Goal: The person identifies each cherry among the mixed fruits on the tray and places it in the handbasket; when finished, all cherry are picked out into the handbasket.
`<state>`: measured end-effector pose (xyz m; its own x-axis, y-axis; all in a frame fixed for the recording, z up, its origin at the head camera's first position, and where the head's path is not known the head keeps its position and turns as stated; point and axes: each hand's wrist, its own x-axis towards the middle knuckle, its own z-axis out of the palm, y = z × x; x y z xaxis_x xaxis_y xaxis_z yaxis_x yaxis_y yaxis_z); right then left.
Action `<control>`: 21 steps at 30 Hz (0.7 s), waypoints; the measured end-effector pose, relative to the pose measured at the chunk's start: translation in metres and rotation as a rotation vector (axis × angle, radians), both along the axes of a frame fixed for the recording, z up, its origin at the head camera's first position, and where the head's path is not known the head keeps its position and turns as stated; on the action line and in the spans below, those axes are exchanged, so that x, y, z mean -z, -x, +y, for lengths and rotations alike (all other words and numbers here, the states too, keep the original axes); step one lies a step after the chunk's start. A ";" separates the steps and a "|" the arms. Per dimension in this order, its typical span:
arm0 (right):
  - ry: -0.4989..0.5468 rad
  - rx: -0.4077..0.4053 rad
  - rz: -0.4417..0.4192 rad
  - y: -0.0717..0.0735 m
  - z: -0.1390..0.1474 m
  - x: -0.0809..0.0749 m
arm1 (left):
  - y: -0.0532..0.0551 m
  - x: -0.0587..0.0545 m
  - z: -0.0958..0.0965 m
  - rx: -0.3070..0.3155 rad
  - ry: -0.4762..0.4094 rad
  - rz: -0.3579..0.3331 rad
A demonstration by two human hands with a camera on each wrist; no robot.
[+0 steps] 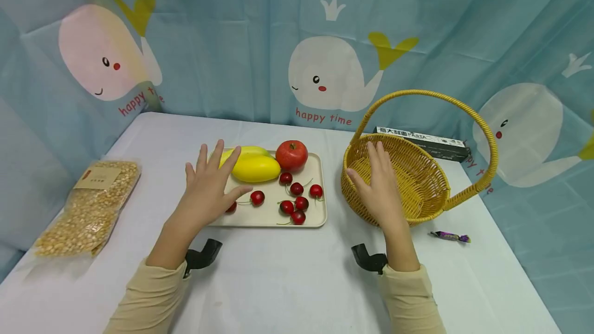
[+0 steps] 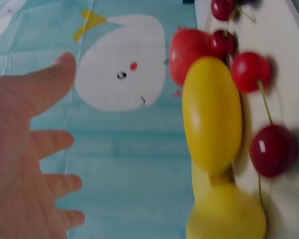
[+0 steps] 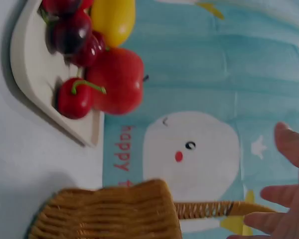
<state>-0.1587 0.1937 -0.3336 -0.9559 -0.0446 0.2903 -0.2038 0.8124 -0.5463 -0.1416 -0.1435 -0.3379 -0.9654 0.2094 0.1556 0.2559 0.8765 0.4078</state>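
Observation:
My left hand (image 1: 206,189) hovers over the left end of a cream tray (image 1: 269,219), fingers spread and nothing in it. On the tray lie a yellow mango-like fruit (image 1: 256,169) with more yellow fruit behind it, a red apple (image 1: 291,155) and several cherries (image 1: 257,198). The hand hides part of the tray's left side and some of its contents. My right hand (image 1: 382,200), fingers straight, is held above the left side of a yellow woven basket (image 1: 351,197). In the right wrist view its fingers (image 3: 276,195) hold nothing. The basket's tall handle (image 1: 487,143) arches over it.
A clear bag of corn kernels (image 1: 88,215) lies at the table's left. Behind the basket sits a black-and-white pasta box (image 1: 431,146). In front of it is a purple-wrapped candy (image 1: 451,237). A blue whale-print curtain (image 1: 250,55) hangs along the back of the white table (image 1: 278,282).

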 end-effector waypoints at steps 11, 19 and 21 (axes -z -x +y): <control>0.406 -0.167 0.155 0.002 -0.034 0.006 | -0.014 0.009 -0.053 -0.007 -0.239 0.003; 0.700 -0.252 0.034 -0.007 -0.063 0.004 | -0.021 0.032 -0.074 -0.047 -0.417 -0.071; 0.744 -0.261 0.007 -0.009 -0.067 0.006 | -0.021 0.039 -0.076 -0.052 -0.448 -0.109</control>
<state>-0.1495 0.1265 -0.3395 -0.9392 -0.0590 0.3383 -0.3434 0.1594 -0.9256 -0.1204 -0.2200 -0.3771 -0.9885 0.0953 0.1172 0.1510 0.6184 0.7712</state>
